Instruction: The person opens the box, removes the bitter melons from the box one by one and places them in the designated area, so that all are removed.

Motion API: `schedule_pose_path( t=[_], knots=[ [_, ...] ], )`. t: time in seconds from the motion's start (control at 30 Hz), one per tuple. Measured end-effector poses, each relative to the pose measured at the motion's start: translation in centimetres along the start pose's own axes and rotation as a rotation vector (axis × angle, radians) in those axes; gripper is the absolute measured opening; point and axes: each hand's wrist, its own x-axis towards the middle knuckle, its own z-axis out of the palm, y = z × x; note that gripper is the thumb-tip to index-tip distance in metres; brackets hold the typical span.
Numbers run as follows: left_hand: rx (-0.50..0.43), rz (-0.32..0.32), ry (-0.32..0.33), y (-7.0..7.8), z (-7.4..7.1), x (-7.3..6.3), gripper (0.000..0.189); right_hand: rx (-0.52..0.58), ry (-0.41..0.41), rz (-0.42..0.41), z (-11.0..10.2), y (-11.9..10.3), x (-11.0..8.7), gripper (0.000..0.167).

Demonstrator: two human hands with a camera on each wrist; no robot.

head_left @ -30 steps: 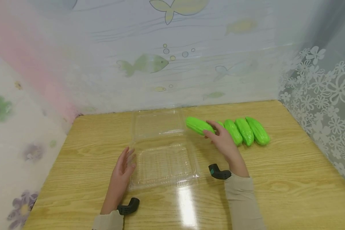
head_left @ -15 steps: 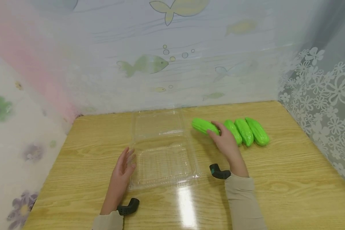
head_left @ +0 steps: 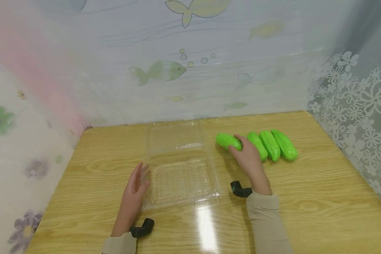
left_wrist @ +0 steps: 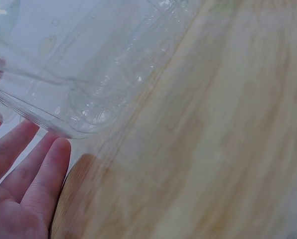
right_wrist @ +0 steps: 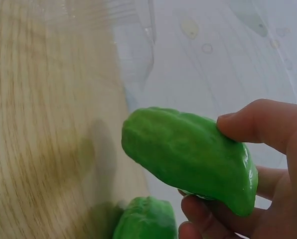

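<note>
My right hand point(head_left: 249, 155) grips a glossy, ridged, bright green bitter melon point(head_left: 228, 141) near one end, thumb on one side and fingers on the other. In the right wrist view the bitter melon point(right_wrist: 188, 154) is raised off the table, its pointed tip by the palm. Below it shows the end of another bitter melon point(right_wrist: 146, 219). My left hand point(head_left: 135, 185) rests at the left side of a clear plastic clamshell box point(head_left: 181, 181). In the left wrist view the fingers point(left_wrist: 49, 174) are extended, fingertips right at the box rim point(left_wrist: 71, 133).
Several more green bitter melons point(head_left: 270, 145) lie side by side to the right, partly behind my right hand. The box lid point(head_left: 174, 135) is laid back toward the patterned wall point(head_left: 114, 88). All stands on a wood-grain table point(head_left: 317, 197).
My right hand has carried the bitter melon to the right, away from the box and toward the row, and a little lower. My left hand and the box have stayed put.
</note>
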Motion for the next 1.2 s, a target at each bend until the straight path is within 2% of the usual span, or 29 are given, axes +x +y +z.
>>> schedule_pose_path(
  t=[0.43, 1.2],
  knots=[
    [-0.014, 0.026, -0.006, -0.1, 0.0, 0.2, 0.059, -0.086, 0.044, -0.025, 0.5, 0.2, 0.3, 0.052],
    [0.014, 0.009, -0.002, 0.1, 0.0, 0.0, 0.059, -0.278, 0.058, -0.056, 1.9, 0.1, 0.0, 0.060]
  ],
)
